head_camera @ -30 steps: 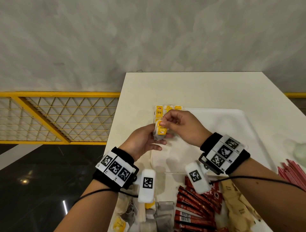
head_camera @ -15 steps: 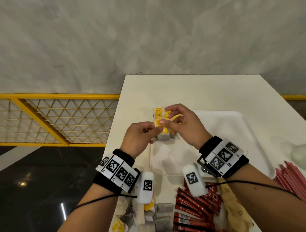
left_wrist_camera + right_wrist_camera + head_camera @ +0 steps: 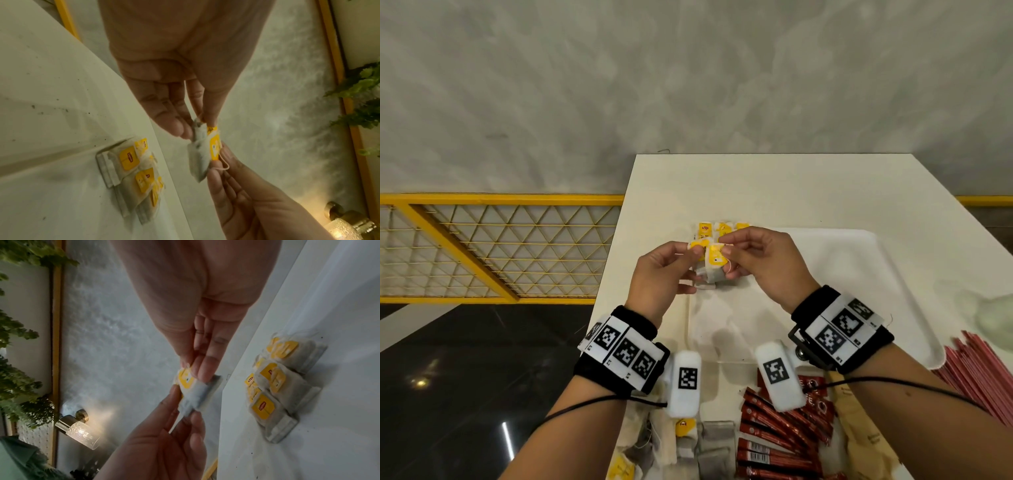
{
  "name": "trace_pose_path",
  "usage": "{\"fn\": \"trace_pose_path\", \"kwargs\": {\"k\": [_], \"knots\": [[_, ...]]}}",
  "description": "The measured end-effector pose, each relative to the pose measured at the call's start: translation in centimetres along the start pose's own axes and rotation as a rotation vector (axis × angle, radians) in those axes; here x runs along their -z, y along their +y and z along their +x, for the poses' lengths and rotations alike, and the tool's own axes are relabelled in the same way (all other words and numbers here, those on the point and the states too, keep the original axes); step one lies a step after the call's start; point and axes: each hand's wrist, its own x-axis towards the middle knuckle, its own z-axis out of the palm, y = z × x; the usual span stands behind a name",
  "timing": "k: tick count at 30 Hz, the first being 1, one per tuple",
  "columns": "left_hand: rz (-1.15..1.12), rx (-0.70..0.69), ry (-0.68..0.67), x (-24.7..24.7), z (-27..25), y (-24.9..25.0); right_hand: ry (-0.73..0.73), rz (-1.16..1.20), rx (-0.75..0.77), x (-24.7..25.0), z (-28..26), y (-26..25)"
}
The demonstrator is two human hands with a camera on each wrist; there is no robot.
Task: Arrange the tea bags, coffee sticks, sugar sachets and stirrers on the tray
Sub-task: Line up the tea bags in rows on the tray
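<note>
Both hands hold one tea bag [image 3: 714,269] with a yellow tag just above the white tray's [image 3: 859,274] far left corner. My left hand [image 3: 695,255] pinches its top edge, and my right hand [image 3: 729,262] pinches the tag side. In the left wrist view the left hand [image 3: 202,121] nips the tea bag [image 3: 199,152] from above. The right wrist view shows the right hand [image 3: 197,372] on the tea bag's [image 3: 195,394] tag. Several tea bags [image 3: 705,230] lie overlapped in a row in that tray corner.
Near the table's front edge lie loose tea bags [image 3: 709,448], red coffee sticks [image 3: 780,431] and brown sugar sachets [image 3: 859,431]. Red stirrers [image 3: 983,373] lie at the right of the tray. A yellow railing [image 3: 500,246] runs left of the table.
Both hands kept hold of the tea bag and shifted slightly toward the row in the tray corner. The right fingers moved onto the yellow tag.
</note>
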Motion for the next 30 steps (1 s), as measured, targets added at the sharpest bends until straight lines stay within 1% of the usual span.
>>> {"fn": "trace_pose_path", "kwargs": {"k": [2,4,7,9,11,14,16,17,19,21,24,26,30], "knots": [[0.014,-0.004,0.030,0.3,0.2,-0.1,0.003,-0.007,0.008,0.5,-0.1,-0.2],[0.032,-0.007,0.074,0.7,0.6,-0.3,0.029,-0.076,0.033,1.4,0.0,-0.3],[0.095,-0.028,0.138,1.5,1.1,-0.5,0.105,-0.294,0.146,3.4,0.4,-0.5],[0.144,-0.049,0.158,1.9,1.3,-0.6,0.117,-0.430,0.176,4.7,0.6,-0.6],[0.182,-0.067,0.158,2.3,1.5,-0.8,0.085,-0.555,0.158,5.6,0.4,-0.4],[0.207,-0.074,0.139,2.6,1.6,-1.1,-0.064,-0.649,0.019,5.9,0.0,1.2],[0.218,-0.074,0.134,2.6,1.7,-1.4,-0.157,-0.631,-0.092,5.9,-0.2,2.8],[0.223,-0.075,0.134,2.6,1.7,-1.5,-0.172,-0.618,-0.130,5.8,-0.2,3.6],[0.239,-0.082,0.125,2.5,1.7,-1.7,-0.125,-0.627,-0.158,5.6,0.2,4.8],[0.248,-0.092,0.108,2.5,1.7,-1.9,-0.030,-0.627,-0.159,5.5,0.8,5.4],[0.236,-0.112,0.085,2.7,1.6,-2.0,0.086,-0.527,-0.191,5.3,1.7,5.6],[0.229,-0.113,0.093,2.9,1.6,-2.1,0.107,-0.496,-0.196,5.1,2.1,5.7],[0.226,-0.112,0.095,3.1,1.6,-2.1,0.105,-0.451,-0.203,4.9,2.7,5.8]]}}
